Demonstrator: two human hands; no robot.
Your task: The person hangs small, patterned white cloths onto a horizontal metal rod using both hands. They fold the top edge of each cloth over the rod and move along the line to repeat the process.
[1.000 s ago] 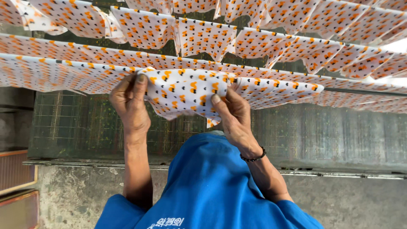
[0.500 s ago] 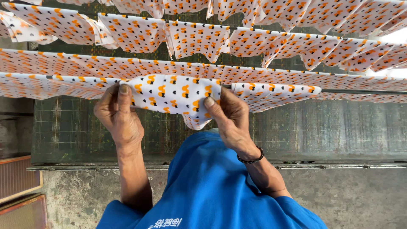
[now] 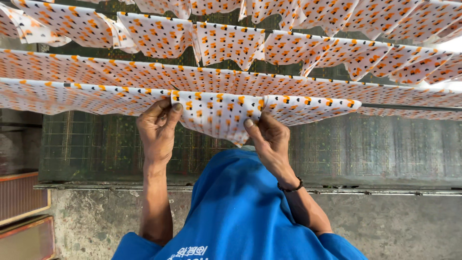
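A white cloth printed with small orange and black shapes (image 3: 216, 113) hangs over the nearest line. My left hand (image 3: 156, 132) pinches its left edge between thumb and fingers. At the right edge, my right hand (image 3: 269, 139) grips the same cloth with the thumb on top. A dark bracelet (image 3: 291, 186) circles my right wrist. The cloth's lower corner droops between my hands, just above my blue shirt (image 3: 240, 212).
Many more cloths of the same print hang in rows on lines (image 3: 337, 86) ahead and to both sides. Below lies a green mesh grate (image 3: 96, 144), then a concrete ledge (image 3: 385, 221). Wooden frames (image 3: 24, 221) sit at the lower left.
Both hands have spread apart along the cloth's top edge, pulling it flatter and wider on the line. The view has tipped slightly, so the cloths sit lower in frame.
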